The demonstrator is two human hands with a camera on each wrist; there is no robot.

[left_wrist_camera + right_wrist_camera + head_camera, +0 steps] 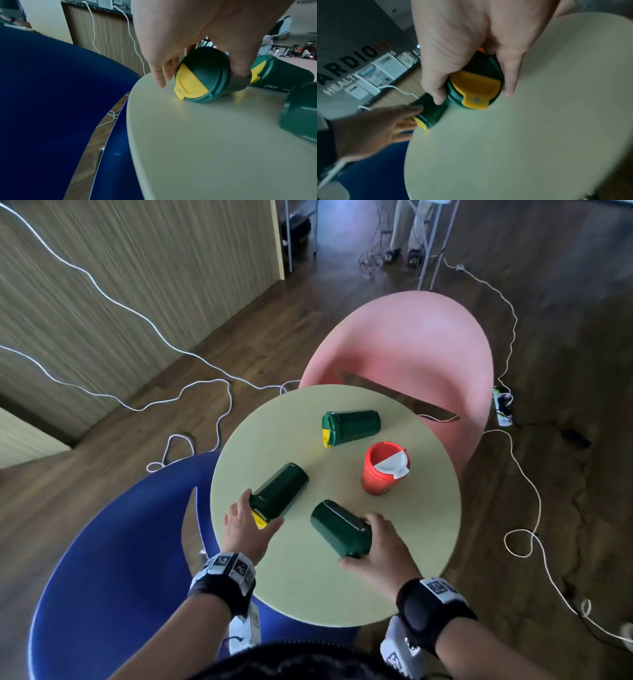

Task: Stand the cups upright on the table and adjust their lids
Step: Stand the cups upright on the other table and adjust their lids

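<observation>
Round table (pixel 342 587) holds four cups. Left hand (pixel 245 529) grips the lid end of the near-left green cup (pixel 279 491), thumb and fingers curled round the rim; the left wrist view shows its green lid with the yellow flap (pixel 192 82) facing the camera. Right hand (pixel 380 546) grips the lid end of the near-right green cup (pixel 339 527) the same way, thumb one side, fingers the other, yellow flap (pixel 474 86) visible in the right wrist view. Both cups lie on their sides on the table: the left one's long axis runs from the person's left out toward table centre, base pointing away and right; the right one's runs toward the centre too, base pointing away and left, lid toward the person. A third green cup (pixel 351 426) lies on its side at the far side, lid pointing left, untouched. The red cup (pixel 383 470) stands upright, its white flap (pixel 394 465) apparently open. The cups look like hard smooth plastic, probably light and empty, stiff, somewhat slippery, and likely to roll while on their sides. Best hold seems to be round the body just below the lid rim, not the flap, which may pop open. Pivoting each on its base edge should stand it up.
</observation>
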